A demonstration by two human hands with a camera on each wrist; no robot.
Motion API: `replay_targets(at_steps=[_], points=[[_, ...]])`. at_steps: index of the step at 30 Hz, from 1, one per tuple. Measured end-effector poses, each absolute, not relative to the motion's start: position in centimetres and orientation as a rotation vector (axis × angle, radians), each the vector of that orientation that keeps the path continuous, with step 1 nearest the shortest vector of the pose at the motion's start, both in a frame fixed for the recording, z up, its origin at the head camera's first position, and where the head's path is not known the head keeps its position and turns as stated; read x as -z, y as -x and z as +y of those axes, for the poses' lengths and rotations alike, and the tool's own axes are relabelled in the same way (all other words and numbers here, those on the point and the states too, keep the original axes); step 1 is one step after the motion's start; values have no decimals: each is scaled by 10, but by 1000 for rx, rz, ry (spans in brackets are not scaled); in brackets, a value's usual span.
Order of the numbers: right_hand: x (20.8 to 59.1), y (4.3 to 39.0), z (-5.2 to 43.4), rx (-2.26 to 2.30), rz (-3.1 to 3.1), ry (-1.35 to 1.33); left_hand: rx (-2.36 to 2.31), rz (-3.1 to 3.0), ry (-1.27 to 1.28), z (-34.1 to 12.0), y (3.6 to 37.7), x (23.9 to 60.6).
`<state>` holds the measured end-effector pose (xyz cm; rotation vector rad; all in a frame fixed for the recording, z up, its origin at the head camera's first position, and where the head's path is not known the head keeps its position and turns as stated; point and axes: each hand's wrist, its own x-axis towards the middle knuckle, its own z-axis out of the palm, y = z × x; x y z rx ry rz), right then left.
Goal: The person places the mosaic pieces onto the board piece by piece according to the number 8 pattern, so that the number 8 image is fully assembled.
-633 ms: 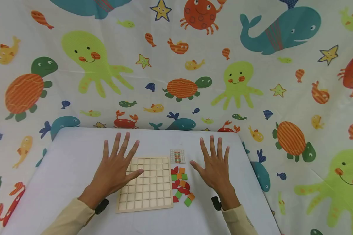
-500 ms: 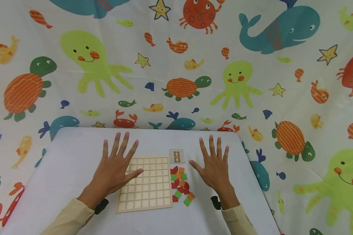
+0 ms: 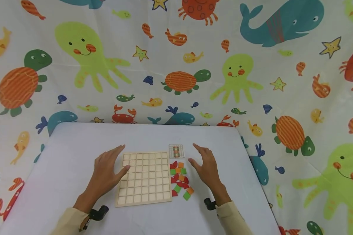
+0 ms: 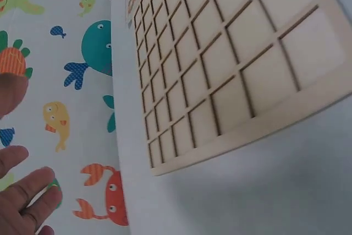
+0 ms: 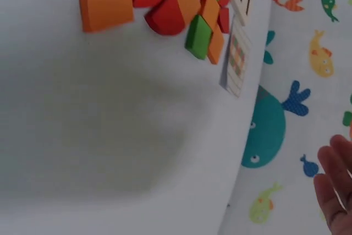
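On the white table (image 3: 64, 156), head view: your left hand (image 3: 106, 173) hovers at the left edge of the wooden grid board (image 3: 144, 178), fingers straight and loosely spread, thumb over the board's left column, holding nothing. Whether the thumb touches the wood cannot be told. Your right hand (image 3: 206, 168) is just right of the pile of coloured tiles (image 3: 179, 179), fingers extended, palm turned inward, gripping nothing. The tiles, red, orange and green, lie touching the board's right edge. A small pattern card (image 3: 176, 151) lies just beyond the board's far right corner, near the right fingertips. The sea-creature curtain (image 3: 253, 65) hangs behind and around the table.

Left wrist view: the grid board (image 4: 231, 64) fills the frame, cells bare. Fingertips (image 4: 27, 196) of your left hand show at lower left, relaxed, apart from the board. The pattern card (image 4: 132, 4) is at the far corner.

Right wrist view: the coloured tiles (image 5: 165, 4) sit at the top, the pattern card (image 5: 236, 59) beside them. Your right fingertips (image 5: 335, 185) appear at the lower right, clear of everything.
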<state>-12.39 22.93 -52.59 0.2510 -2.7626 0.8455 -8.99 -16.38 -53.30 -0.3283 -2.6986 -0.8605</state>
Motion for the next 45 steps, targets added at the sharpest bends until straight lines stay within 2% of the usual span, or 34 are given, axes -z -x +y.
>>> replay_targets(at_steps=[6, 15, 21, 29, 38, 45], points=[[549, 126, 218, -1108, -2754, -211, 1074, -2696, 216, -176, 72, 569], [573, 135, 205, -1209, -2834, -192, 1247, -2721, 117, -188, 53, 607], [584, 139, 202, -1205, -2908, -89, 1268, -2719, 114, -188, 49, 614], [590, 151, 192, -1186, -2929, -238, 1208, -2660, 189, -186, 49, 620], [591, 157, 182, -1067, -3047, -186, 1188, -2644, 200, -184, 49, 625], [592, 161, 180, -952, -3105, -246, 1179, -2656, 185, -185, 48, 628]])
